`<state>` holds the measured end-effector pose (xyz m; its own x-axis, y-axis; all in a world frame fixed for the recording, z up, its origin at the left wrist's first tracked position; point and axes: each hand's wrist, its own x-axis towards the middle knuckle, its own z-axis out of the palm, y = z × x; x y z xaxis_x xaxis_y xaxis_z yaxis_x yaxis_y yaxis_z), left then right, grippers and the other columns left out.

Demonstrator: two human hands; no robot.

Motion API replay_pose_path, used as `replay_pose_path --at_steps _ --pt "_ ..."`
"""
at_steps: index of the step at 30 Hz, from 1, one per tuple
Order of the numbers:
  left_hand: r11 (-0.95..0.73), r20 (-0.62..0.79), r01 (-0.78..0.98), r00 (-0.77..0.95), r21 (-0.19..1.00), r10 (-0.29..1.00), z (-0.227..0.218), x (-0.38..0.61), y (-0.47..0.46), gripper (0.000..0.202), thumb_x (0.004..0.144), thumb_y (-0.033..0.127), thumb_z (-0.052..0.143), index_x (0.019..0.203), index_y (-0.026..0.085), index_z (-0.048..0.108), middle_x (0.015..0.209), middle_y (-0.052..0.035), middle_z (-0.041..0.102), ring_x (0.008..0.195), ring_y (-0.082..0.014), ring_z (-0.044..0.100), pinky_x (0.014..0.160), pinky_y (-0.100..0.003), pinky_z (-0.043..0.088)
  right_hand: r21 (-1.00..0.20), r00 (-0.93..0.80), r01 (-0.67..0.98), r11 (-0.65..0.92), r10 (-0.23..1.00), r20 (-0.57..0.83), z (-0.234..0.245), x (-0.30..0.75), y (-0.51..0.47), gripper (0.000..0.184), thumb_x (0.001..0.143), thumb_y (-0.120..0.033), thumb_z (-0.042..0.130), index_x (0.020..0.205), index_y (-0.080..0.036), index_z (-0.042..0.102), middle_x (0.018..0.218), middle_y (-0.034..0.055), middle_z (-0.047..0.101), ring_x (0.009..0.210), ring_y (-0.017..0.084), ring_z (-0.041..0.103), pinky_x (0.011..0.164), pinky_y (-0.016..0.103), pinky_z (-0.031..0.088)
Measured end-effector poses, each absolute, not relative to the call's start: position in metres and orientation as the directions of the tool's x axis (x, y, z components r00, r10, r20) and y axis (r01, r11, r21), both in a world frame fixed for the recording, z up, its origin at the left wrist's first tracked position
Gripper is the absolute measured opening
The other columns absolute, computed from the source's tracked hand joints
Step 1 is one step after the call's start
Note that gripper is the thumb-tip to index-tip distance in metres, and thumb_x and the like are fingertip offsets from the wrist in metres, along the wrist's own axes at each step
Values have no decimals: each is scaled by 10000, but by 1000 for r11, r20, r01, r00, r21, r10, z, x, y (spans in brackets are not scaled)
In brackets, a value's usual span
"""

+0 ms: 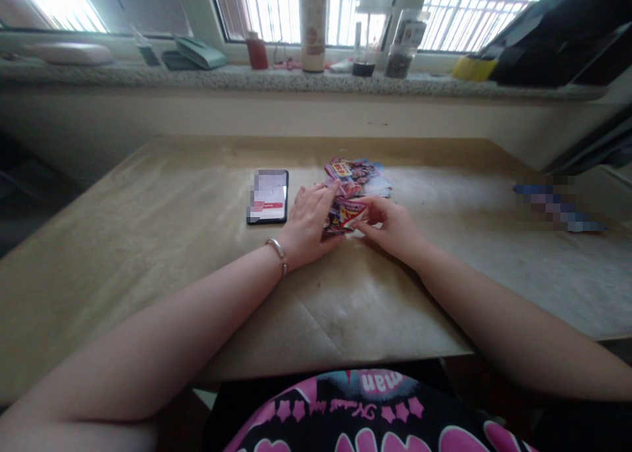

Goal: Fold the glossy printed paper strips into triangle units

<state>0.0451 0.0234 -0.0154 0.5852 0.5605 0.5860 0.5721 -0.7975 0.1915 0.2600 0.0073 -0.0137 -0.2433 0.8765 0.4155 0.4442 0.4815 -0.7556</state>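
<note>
My left hand [311, 218] lies with its fingers stretched over the left side of a colourful printed leaflet [351, 210] on the table. At the leaflet's right edge, my right hand [392, 225] pinches a curled corner between thumb and fingers, and some white underside shows there. Part of the leaflet is hidden under my left hand. Just beyond both hands, more glossy printed leaflets [365, 174] lie overlapped, with large yellow-boxed digits on one. A phone [269, 199] with its screen lit rests left of my left hand.
The table [237, 307] has a light brown, creased surface. Far right lies a blurred bluish printed item [557, 207]. Behind the table, a speckled stone windowsill [197, 80] carries a red jar [257, 52], a tall cylinder [313, 27], a clear container [402, 47] and a yellow object [474, 68].
</note>
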Motion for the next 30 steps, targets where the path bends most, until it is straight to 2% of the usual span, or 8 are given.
replay_pose_path --at_steps 4,6,9,13,16,19,25,30 --pt "-763 604 614 536 202 590 -12 47 21 898 742 399 720 1469 120 273 1252 -156 510 1233 -331 458 1153 -616 182 -813 -209 336 476 879 428 -13 255 5 205 756 -275 709 934 -233 616 758 -21 680 664 132 651 635 280 541" --pt "-764 614 613 528 203 587 -9 47 19 760 754 369 719 1399 134 394 1193 -134 531 1157 -300 497 1149 -614 192 -822 -192 312 476 879 436 -12 254 4 165 759 -292 710 880 -228 618 787 -9 692 699 140 662 639 281 540" --pt "-777 645 585 505 233 574 -6 46 17 495 766 329 721 1204 164 559 1140 -116 547 1104 -266 512 1112 -548 305 -814 -185 307 494 870 458 -9 253 1 130 777 -312 693 841 -224 620 812 4 690 729 144 659 628 276 534" --pt "-789 666 552 485 269 567 -4 46 18 315 777 321 731 1027 193 589 1059 -64 623 1028 -224 560 1090 -495 327 -778 -229 317 543 840 492 -5 254 -3 116 818 -249 625 932 -233 609 912 20 687 860 160 659 706 294 544" --pt "-780 663 551 469 296 583 -2 45 19 281 790 350 729 986 209 585 975 -23 671 951 -201 598 1059 -464 343 -719 -277 362 593 805 525 -5 255 -4 221 778 -206 646 991 -241 596 990 26 674 937 178 640 754 320 552" --pt "-772 669 544 444 328 597 -2 45 19 265 801 369 720 971 216 587 969 -12 684 944 -190 608 1074 -451 329 -678 -282 429 597 802 527 -7 253 -2 201 761 -219 674 952 -235 614 945 25 676 896 183 637 745 338 556" --pt "-794 678 485 445 367 585 -3 43 20 268 806 353 715 991 207 588 1070 -35 678 1037 -190 611 1148 -490 237 -676 -253 414 610 790 558 -8 252 -1 116 797 -277 675 899 -239 635 939 26 692 896 186 648 703 327 564" --pt "-820 699 451 455 353 552 1 42 18 349 816 370 701 1109 211 596 1209 -82 643 1149 -221 577 1126 -474 292 -585 -207 504 635 747 632 -3 252 -5 53 819 -270 670 860 -251 642 940 28 703 893 188 655 662 321 557"
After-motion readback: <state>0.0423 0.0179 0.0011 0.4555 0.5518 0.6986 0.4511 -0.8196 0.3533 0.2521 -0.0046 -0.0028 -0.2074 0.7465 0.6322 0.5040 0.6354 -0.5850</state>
